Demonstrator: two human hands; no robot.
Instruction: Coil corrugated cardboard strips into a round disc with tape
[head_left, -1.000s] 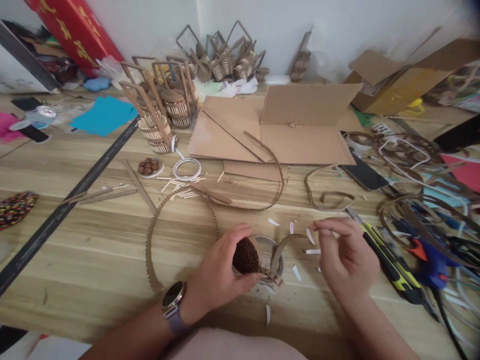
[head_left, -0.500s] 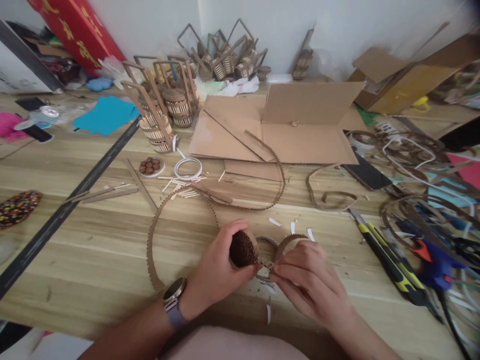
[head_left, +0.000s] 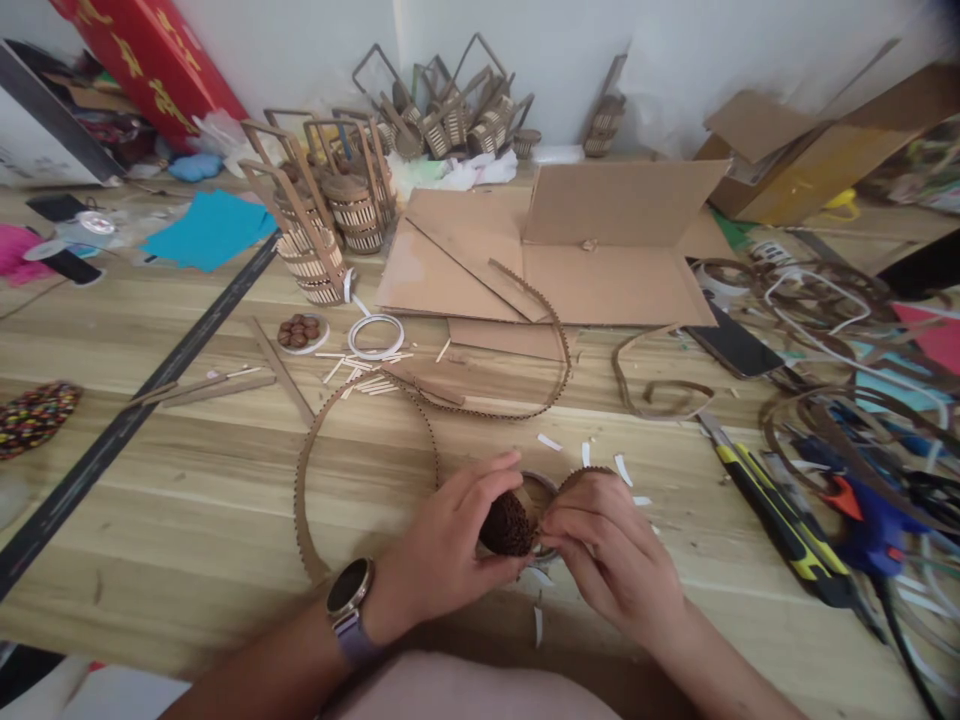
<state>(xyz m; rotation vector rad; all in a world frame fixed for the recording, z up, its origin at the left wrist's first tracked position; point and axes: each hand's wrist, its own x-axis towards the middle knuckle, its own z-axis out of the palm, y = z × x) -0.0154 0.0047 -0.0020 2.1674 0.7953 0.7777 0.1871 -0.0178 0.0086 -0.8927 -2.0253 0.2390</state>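
Note:
My left hand [head_left: 450, 545], with a watch on the wrist, is closed round a small roll of corrugated cardboard strip [head_left: 508, 525] just above the wooden table [head_left: 187, 500]. My right hand [head_left: 607, 545] pinches the loose end of the strip against the roll's right side. The strip's long free tail [head_left: 304, 480] loops away to the left over the table. A tape ring [head_left: 541, 488] lies under the roll. Small white paper scraps [head_left: 622, 468] lie scattered about my hands.
A yellow-black utility knife [head_left: 765, 510] and a blue glue gun [head_left: 862, 515] lie at the right among tangled strips. Flat cardboard sheets [head_left: 600, 270] lie in the middle back. Small cardboard baskets [head_left: 315, 240] stand back left. A black ruler [head_left: 127, 420] crosses the left side.
My right hand came down from the right, where it was raised, and closed on the strip end at the roll. The left hand shifted the roll slightly right.

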